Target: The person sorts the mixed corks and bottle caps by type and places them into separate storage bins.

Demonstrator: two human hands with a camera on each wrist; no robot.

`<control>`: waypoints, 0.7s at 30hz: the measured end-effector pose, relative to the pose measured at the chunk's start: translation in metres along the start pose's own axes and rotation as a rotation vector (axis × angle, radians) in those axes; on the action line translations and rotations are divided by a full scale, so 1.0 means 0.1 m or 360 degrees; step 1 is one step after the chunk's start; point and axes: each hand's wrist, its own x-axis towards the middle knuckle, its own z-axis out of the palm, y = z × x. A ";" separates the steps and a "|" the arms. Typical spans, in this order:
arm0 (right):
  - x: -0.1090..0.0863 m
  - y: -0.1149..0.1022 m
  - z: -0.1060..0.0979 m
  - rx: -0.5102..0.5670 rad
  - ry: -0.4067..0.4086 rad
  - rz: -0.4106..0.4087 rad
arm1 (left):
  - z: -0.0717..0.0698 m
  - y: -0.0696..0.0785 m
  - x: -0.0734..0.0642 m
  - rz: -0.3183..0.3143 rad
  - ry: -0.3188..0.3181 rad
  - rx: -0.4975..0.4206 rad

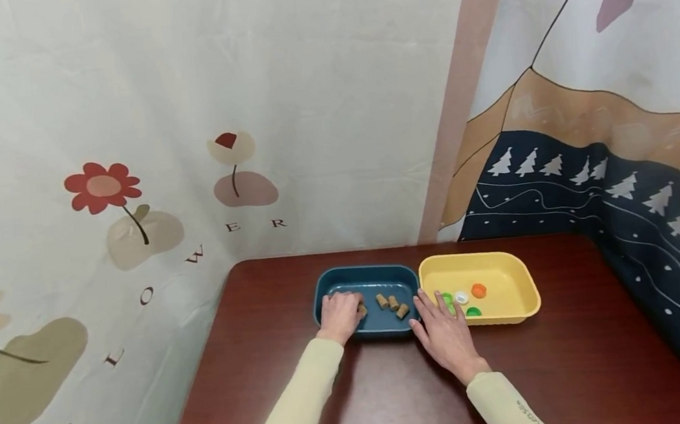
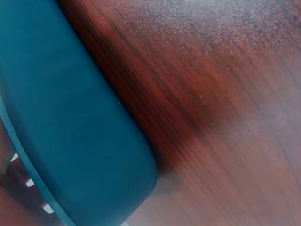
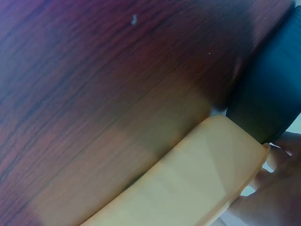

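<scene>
In the head view my left hand (image 1: 341,314) reaches over the near rim of a dark blue tray (image 1: 363,272), fingers bent down inside. A small brown cork (image 1: 362,310) shows right at its thumb side; whether the fingers pinch it is hard to make out. Several more corks (image 1: 394,302) lie to the right on the tray floor. My right hand (image 1: 447,339) rests with spread fingers where the blue tray meets a yellow tray (image 1: 504,271). Beneath and beside its fingers are green caps (image 1: 473,311), a white cap (image 1: 461,297) and an orange cap (image 1: 479,290).
Both trays stand side by side on a dark red wood table (image 1: 385,401). A printed curtain (image 1: 328,102) hangs behind the table's far edge, and a dark blue patterned cloth (image 1: 650,262) borders its right side.
</scene>
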 end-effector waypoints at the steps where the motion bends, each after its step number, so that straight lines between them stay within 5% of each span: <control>1: 0.00 0.00 0.00 0.0003 0.0000 -0.0001 | 0.00 0.00 0.01 -0.0005 -0.0006 0.0001; 13: 0.02 0.03 -0.01 0.0018 -0.0024 -0.0019 | -0.03 -0.02 0.01 -0.0040 0.0009 -0.0037; 21: -0.02 0.11 -0.09 0.0006 0.0026 -0.0029 | -0.05 0.00 -0.14 -0.0034 0.0329 -0.0268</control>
